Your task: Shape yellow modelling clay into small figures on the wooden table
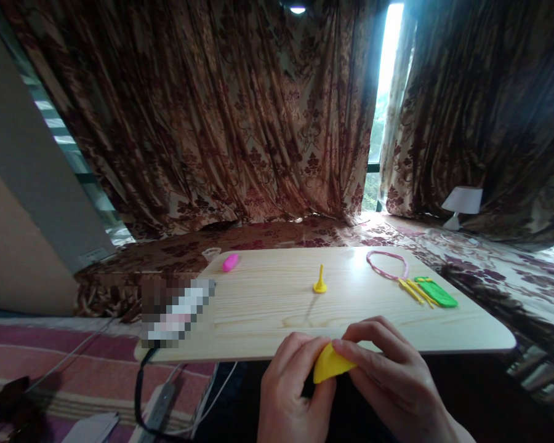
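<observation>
Both hands meet just over the table's near edge, around a piece of yellow modelling clay [332, 363] flattened into a curved, wedge-like shape. My left hand [290, 381] pinches its left side between thumb and fingers. On the right, my right hand [388, 363] presses its fingertips against the top and right side; part of the clay is hidden behind them. Beyond the hands a small yellow clay stand [320, 283], a thin post on a round base, stands upright on the table.
On the pale wooden table [258, 307] lie a pink clay lump [231, 263], a pink twisted loop [404, 264], yellow strips [415, 291] and a green clay slab [436, 292]. A blurred-out object [180, 314] with a black cable sits at the left. A white lamp [461, 200] stands behind.
</observation>
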A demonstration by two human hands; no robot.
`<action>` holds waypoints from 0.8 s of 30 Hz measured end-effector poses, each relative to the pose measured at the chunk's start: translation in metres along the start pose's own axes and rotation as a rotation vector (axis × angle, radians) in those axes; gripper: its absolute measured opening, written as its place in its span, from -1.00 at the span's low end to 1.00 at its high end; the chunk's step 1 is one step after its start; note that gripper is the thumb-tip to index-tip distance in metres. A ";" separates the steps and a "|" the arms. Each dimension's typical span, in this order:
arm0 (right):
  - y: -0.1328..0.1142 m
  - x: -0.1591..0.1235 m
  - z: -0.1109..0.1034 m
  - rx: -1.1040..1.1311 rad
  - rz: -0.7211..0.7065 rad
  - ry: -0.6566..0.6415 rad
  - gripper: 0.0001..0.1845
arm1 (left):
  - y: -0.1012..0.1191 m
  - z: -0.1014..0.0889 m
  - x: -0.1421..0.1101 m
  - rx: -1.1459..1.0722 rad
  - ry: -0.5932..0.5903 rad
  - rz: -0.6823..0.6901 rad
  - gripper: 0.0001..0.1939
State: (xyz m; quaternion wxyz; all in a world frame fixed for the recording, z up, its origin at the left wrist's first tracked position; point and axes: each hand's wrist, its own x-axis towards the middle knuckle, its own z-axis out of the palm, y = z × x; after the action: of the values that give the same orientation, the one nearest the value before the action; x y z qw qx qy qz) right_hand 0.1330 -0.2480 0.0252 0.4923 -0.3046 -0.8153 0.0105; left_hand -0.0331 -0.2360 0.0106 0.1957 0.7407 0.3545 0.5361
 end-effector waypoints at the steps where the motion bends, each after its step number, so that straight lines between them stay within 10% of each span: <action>1: 0.001 -0.001 0.000 -0.007 0.005 0.015 -0.44 | -0.001 0.001 0.000 0.003 -0.004 -0.029 -0.68; 7: 0.007 -0.007 0.002 -0.152 0.059 0.308 -0.51 | -0.005 0.005 0.002 -0.603 -0.171 -0.576 -0.74; 12: 0.006 -0.006 0.011 -0.130 0.003 0.199 -0.51 | 0.001 0.001 0.012 -1.415 -0.148 -0.954 -0.64; 16: 0.003 -0.008 0.013 0.061 0.149 0.016 -0.43 | 0.001 -0.002 0.014 -1.558 -0.016 -0.974 -0.80; 24: -0.001 -0.005 0.013 0.964 0.806 0.123 -0.54 | 0.001 -0.001 0.010 -1.308 -0.049 -0.812 -0.87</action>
State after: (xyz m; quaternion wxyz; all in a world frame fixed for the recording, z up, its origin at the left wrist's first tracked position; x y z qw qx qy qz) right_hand 0.1242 -0.2473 0.0152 0.5774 -0.3319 -0.5104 0.5440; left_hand -0.0317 -0.2295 0.0177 0.7831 0.2974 0.2050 0.5062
